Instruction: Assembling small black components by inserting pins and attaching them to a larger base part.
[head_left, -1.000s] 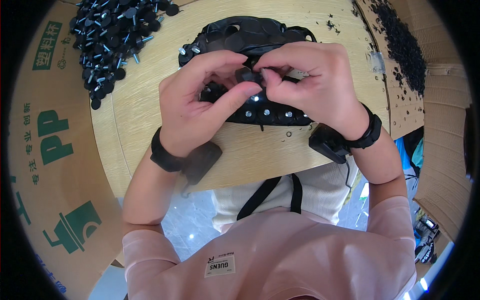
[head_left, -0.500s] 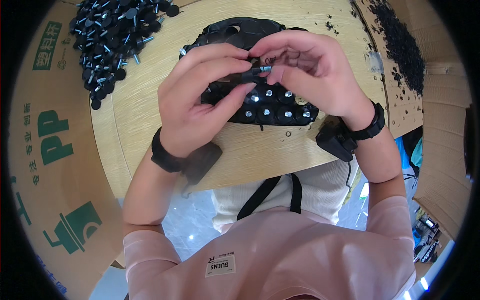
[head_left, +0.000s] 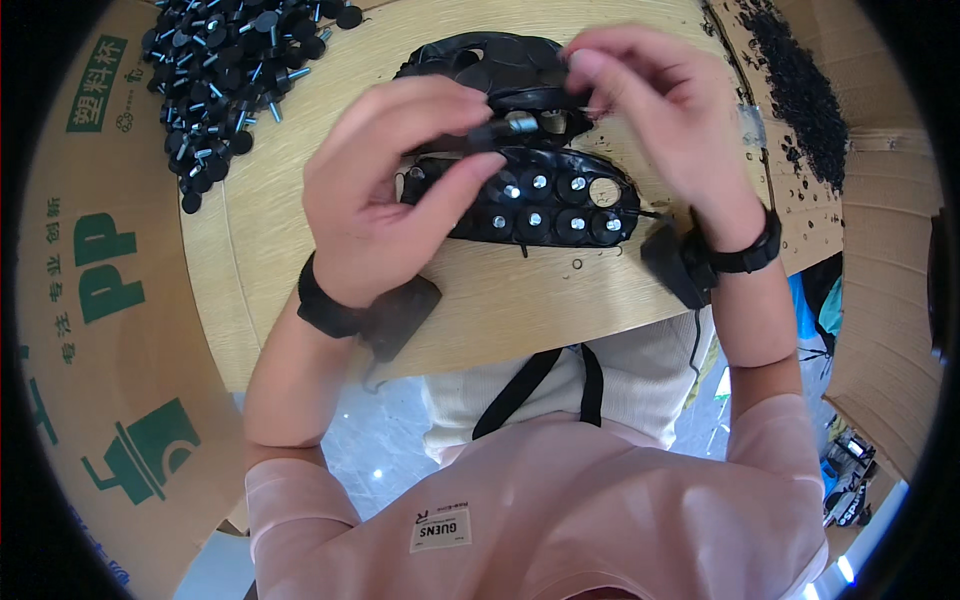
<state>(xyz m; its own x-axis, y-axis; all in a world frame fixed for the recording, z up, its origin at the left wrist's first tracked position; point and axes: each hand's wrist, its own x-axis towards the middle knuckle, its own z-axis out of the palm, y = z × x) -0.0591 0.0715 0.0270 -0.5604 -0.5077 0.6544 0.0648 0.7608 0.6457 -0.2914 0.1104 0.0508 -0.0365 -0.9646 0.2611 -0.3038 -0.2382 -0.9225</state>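
Note:
My left hand pinches a bolt with a round black head between thumb and fingers, its bare metal shank toward the right. To the right and slightly farther away is my right hand, apart from the bolt, with thumb and forefinger drawn together. Anything between those fingertips is too small or blurred to make out. Below both hands lies a black moulded holder with round sockets, several holding black-headed bolts with metal ends up; one socket at its right is vacant. Behind it sits another black moulded part, partly covered by my left hand.
A heap of black-headed bolts covers the table's far left. Thin black scraps are piled on cardboard at the far right. Tall cardboard walls flank the table. Black boxy devices hang by my wrists.
My right hand has drawn away from the bolt, to the right and slightly up. My left hand still holds the bolt and has shifted slightly left.

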